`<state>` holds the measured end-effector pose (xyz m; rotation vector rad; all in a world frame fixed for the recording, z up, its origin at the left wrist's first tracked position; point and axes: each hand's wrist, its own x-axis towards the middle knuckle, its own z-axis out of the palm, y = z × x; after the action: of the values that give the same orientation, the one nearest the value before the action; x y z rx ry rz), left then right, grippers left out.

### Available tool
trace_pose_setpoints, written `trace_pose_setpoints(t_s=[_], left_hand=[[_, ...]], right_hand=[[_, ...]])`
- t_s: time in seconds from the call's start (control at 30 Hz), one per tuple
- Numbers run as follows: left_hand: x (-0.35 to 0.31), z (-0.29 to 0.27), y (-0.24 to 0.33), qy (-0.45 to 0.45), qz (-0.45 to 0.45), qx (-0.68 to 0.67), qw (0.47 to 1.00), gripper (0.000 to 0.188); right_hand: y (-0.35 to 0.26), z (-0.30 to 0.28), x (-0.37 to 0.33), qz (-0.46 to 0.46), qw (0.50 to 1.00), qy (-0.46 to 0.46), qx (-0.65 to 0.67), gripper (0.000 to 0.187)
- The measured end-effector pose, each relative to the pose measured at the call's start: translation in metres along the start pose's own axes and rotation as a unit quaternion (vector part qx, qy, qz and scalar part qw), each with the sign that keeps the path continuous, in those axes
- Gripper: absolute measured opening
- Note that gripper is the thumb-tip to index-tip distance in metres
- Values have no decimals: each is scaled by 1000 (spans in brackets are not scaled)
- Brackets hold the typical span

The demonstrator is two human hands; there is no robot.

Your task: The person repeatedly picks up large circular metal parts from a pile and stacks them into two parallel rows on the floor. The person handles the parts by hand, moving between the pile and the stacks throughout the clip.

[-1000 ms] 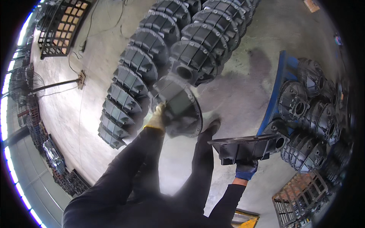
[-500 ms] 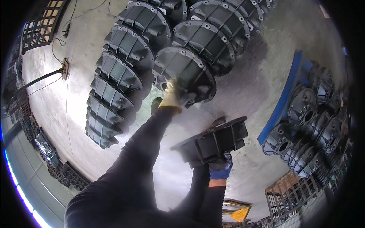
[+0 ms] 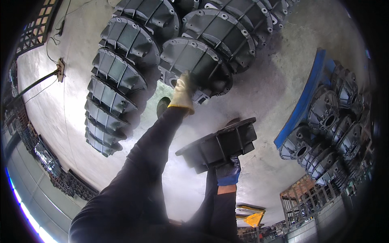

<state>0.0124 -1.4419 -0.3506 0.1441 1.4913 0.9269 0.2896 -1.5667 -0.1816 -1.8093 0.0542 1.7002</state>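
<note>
Held casting [image 3: 219, 141]: out in front of the body, off the floor, flange side up & tilted, R end higher than L. R hand [image 3: 229, 168], dark glove w/ blue cuff, is under it, clamped on the ribbed underside; exact finger placement hidden. Row casting [image 3: 194, 60]: near end of the R row [image 3: 221, 30], ribbed back showing. L hand [image 3: 182, 91], pale glove w/ yellow cuff, is on its near edge by the round hole; can't tell if fingers are clamped or just resting.

To do it well, I'd judge: keep R wrist straight under the casting's middle, b/c one-handed wt. could tip it toward its low L end. Bring elbow in close. Keep L fingertips out of the gap betw. row casting & its neighbour (pinch pt.), and let go only once it sits steady. Mind the shoe [image 3: 163, 106] just below L hand.

Further out: L row [image 3: 117, 67] of similar castings, leaning one on the next; more castings [image 3: 322, 107] to the R by a blue panel [image 3: 302, 107]; barred crate [image 3: 312, 202] lower R; yellow-topped item [image 3: 254, 219] near bottom; pole stand [image 3: 60, 69] far L.
</note>
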Motion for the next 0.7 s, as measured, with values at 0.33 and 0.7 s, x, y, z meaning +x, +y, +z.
trace_pose_setpoints(t_s=[0.33,0.7], left_hand=[[5,-14,11,-14,-51,28,998,53],[-182,-216,77,-2,-119,9,993,88]], right_hand=[[-10,13,-6,68,976,-65,197,45],[35,35,-39,24,966,-76,246,50]])
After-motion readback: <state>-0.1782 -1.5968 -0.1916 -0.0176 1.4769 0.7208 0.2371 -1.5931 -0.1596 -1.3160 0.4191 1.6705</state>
